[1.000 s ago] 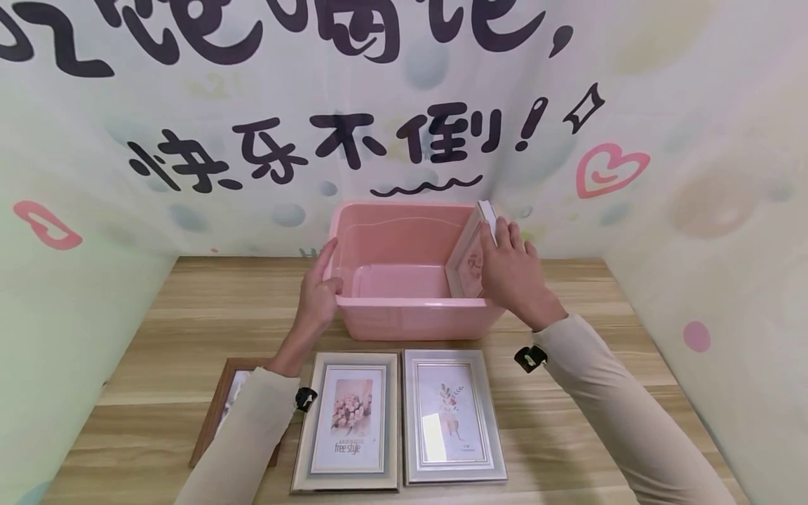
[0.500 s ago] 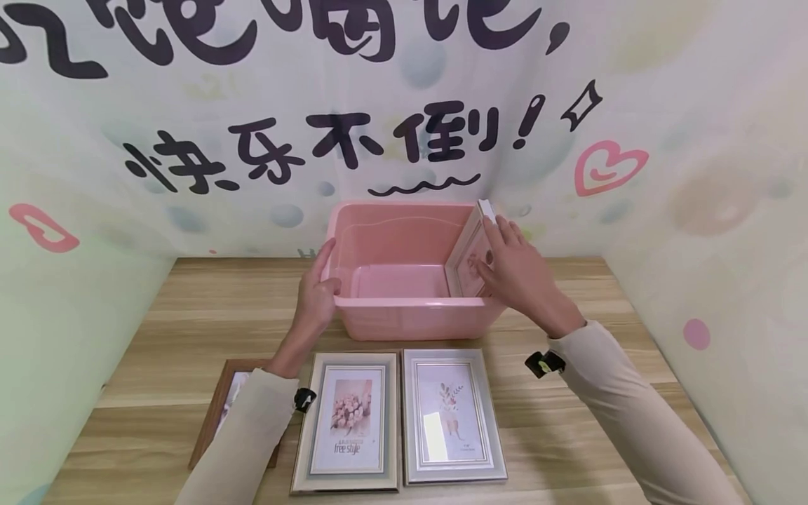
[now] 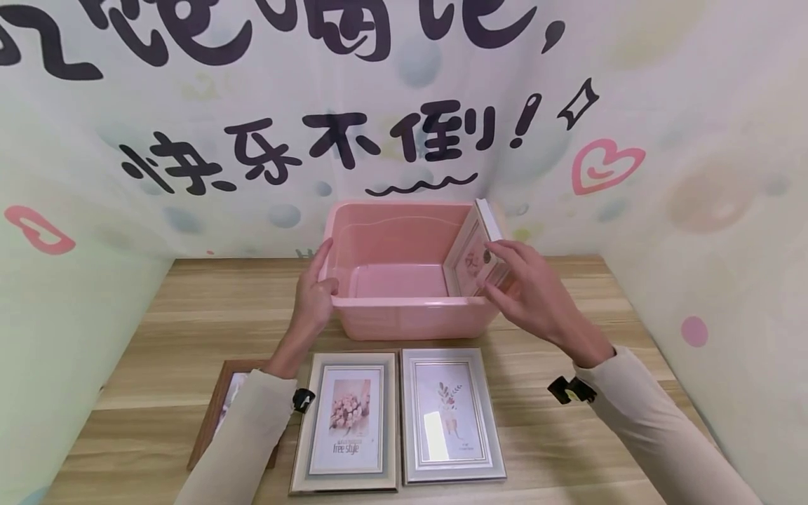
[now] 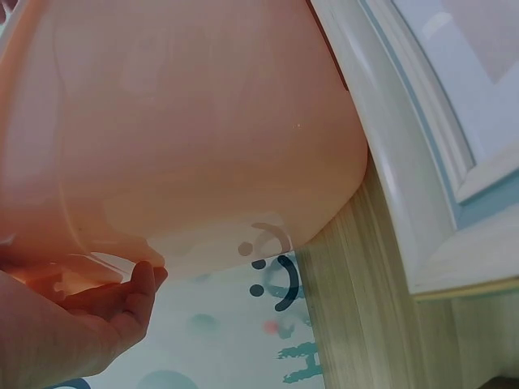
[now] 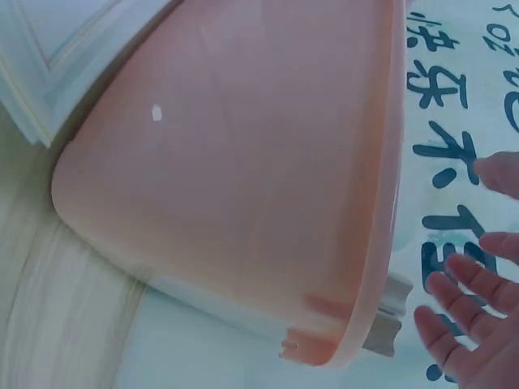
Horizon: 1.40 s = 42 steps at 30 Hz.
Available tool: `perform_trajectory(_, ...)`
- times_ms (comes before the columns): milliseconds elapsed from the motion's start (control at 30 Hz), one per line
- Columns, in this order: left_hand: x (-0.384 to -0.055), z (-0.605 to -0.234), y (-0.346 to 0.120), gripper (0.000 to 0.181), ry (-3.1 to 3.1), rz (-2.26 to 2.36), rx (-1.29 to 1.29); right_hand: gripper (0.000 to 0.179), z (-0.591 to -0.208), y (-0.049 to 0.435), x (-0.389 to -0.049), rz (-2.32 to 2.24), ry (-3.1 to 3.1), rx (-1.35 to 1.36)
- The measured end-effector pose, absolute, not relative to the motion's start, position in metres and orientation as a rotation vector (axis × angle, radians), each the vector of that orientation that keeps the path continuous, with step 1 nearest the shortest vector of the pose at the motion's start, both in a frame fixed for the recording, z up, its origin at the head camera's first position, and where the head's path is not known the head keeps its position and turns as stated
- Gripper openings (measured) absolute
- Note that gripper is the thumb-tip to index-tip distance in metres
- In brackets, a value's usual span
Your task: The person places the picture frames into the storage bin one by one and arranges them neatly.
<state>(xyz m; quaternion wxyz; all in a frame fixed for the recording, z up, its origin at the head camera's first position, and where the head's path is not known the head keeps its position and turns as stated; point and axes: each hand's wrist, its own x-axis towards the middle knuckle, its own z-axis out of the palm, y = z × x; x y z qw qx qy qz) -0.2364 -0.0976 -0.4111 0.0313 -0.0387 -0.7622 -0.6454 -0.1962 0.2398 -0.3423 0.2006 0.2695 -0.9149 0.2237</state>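
A pink plastic basin [image 3: 413, 321] stands at the back of the table. My left hand [image 3: 313, 300] grips its left end, and the left wrist view shows those fingers [image 4: 134, 304] curled at the handle opening under the rim. Inside the basin, a pale picture frame [image 3: 470, 265] leans upright against the right end wall, its top edge sticking up above the rim. My right hand [image 3: 536, 298] is beside this frame with fingers spread and nothing held. In the right wrist view, that hand [image 5: 478, 324] is apart from the frame's protruding corner [image 5: 383, 332].
Two light picture frames lie face up in front of the basin: one with a flower photo [image 3: 347, 421], one with a plant drawing [image 3: 451, 417]. A brown wooden frame [image 3: 217, 400] lies left, partly under my left forearm. Printed cloth walls [image 3: 694, 210] enclose the table [image 3: 568, 421].
My right hand has let go of the frame's top edge in the basin and drawn back toward me and to the right. The left hand stays on the basin.
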Motion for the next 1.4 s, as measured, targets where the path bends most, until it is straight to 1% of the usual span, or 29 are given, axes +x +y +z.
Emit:
perform_trajectory(167,-0.236,-0.410,-0.098,0.077,-2.339,-2.010,-0.122,0.055,-0.347,0.238,-0.187,0.661,-2.431,0.904)
perform_trajectory(433,-0.238,-0.411,-0.098,0.078,-2.327,-2.000,-0.135,0.031,-0.367,0.235,-0.172,0.716,-2.335,1.146)
perform_trajectory(567,-0.237,-0.411,-0.098,0.078,-2.333,-1.998,-0.132,0.027,-0.382,0.233,-0.169,0.733,-2.362,1.225)
perform_trajectory(700,-0.237,-0.412,-0.098,0.079,-2.330,-2.008,-0.136,0.029,-0.402,0.233,-0.169,0.719,-2.454,1.237)
perform_trajectory(833,-0.237,-0.412,-0.097,0.078,-2.324,-2.023,-0.142,0.034,-0.423,0.237,-0.169,0.685,-2.645,1.157)
perform_trajectory(967,-0.237,-0.412,-0.097,0.078,-2.321,-2.025,-0.149,0.046,-0.443,0.242,-0.170,0.656,-2.859,1.072)
perform_trajectory(1133,-0.236,-0.412,-0.097,0.078,-2.317,-2.018,-0.157,0.063,-0.463,0.246,-0.173,0.709,-2.987,1.093)
perform_trajectory(1200,-0.237,-0.412,-0.097,0.077,-2.314,-2.016,-0.159,0.066,-0.468,0.248,-0.172,0.706,-3.018,1.108)
perform_trajectory(1300,-0.237,-0.412,-0.097,0.077,-2.317,-2.014,-0.158,0.068,-0.474,0.250,-0.172,0.672,-3.043,1.120)
perform_trajectory(1400,-0.237,-0.412,-0.097,0.077,-2.325,-2.005,-0.150,0.066,-0.480,0.250,-0.172,0.650,-3.046,1.110)
